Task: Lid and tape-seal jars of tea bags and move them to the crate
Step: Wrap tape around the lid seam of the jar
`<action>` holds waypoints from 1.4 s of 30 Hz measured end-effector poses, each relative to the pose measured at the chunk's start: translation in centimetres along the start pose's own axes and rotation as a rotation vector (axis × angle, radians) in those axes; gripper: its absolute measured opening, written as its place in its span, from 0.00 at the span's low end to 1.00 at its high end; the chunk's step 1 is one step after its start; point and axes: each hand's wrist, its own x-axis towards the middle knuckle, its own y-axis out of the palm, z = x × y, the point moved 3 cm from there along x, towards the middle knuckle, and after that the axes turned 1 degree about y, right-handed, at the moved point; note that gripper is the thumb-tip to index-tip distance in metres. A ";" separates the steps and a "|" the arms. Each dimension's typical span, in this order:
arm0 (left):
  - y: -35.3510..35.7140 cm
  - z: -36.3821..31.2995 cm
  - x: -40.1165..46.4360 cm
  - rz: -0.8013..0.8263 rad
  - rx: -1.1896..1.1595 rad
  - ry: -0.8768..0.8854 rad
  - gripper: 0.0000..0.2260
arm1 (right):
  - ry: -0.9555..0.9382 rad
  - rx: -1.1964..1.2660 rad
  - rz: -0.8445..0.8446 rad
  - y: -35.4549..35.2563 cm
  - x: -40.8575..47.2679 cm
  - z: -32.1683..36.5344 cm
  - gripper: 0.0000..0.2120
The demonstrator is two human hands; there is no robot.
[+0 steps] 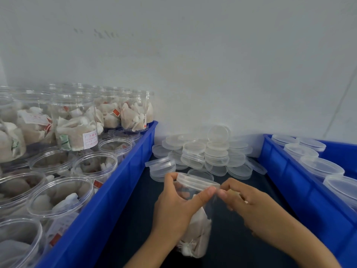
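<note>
A clear jar of tea bags [197, 235] with a clear lid [197, 180] on top is held low in the middle, above the dark table. My left hand [173, 206] grips the jar just under the lid, thumb stretched along the lid's rim. My right hand [249, 206] pinches something small and clear at the lid's right edge; it looks like tape, but I cannot tell for sure. The blue crate [301, 182] on the right holds several lidded jars [320, 167].
A blue bin [119, 186] on the left is full of open jars of tea bags [63, 196], stacked two high at the back. A heap of loose clear lids [208, 155] lies against the white wall between the two bins.
</note>
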 end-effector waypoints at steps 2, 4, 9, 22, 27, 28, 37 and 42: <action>-0.1 -0.1 0.1 0.009 -0.003 0.001 0.41 | -0.046 -0.003 0.027 -0.8 -0.2 0.2 0.19; -0.2 0.1 0.3 0.012 -0.023 -0.007 0.41 | -0.068 -0.014 0.060 -1.5 -0.3 0.5 0.15; -0.4 0.2 0.4 0.031 -0.023 0.001 0.39 | -0.037 -0.186 0.089 -1.9 -0.4 0.1 0.09; -0.9 0.1 0.8 0.099 -0.129 -0.010 0.30 | 0.085 -0.255 0.115 -1.0 1.5 -1.4 0.16; -1.2 0.0 1.1 0.163 -0.199 -0.009 0.31 | 0.054 -0.276 0.067 -0.6 1.9 -1.0 0.15; -1.3 0.0 1.1 0.175 -0.213 -0.012 0.31 | 0.050 -0.271 0.060 -0.6 2.0 -0.9 0.15; -1.6 0.6 1.5 0.202 -0.273 -0.041 0.31 | 0.015 -0.255 0.066 0.0 2.6 -0.6 0.13; -1.6 0.8 1.8 0.218 -0.310 -0.054 0.32 | -0.012 -0.237 0.064 0.1 2.7 -0.6 0.11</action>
